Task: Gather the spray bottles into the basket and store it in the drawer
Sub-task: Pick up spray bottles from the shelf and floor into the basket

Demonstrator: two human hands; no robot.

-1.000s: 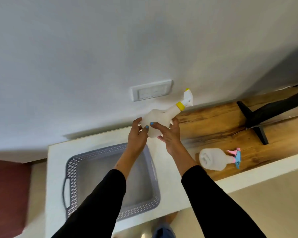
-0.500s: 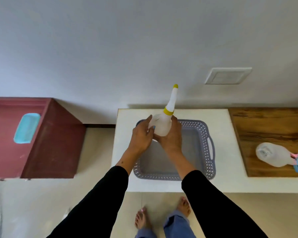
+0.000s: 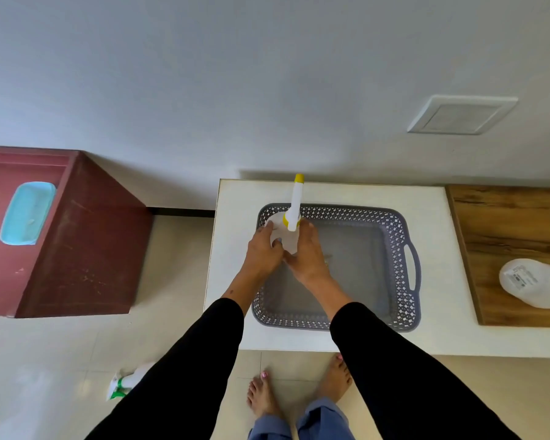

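Note:
A grey perforated basket (image 3: 404, 230) sits on the white table (image 3: 432, 338). Both hands hold a white spray bottle with a yellow nozzle (image 3: 294, 208) over the basket's far-left corner: my left hand (image 3: 262, 249) grips its left side, my right hand (image 3: 305, 252) its right side. The bottle's body is mostly hidden by my fingers. A second white bottle (image 3: 534, 285) lies on the wooden top (image 3: 505, 217) at the right, its nozzle cut off by the frame edge. A third bottle with a green nozzle (image 3: 124, 381) lies on the floor at the lower left.
A dark red cabinet (image 3: 86, 249) stands to the left of the table with a light blue tray (image 3: 26, 212) on it. A wall runs behind the table. My bare feet (image 3: 299, 392) stand on pale floor tiles at the table's front edge.
Both hands have lowered the yellow-nozzle bottle toward the basket's far-left corner. The view has tipped further down, and the green-nozzle bottle on the floor has come into sight.

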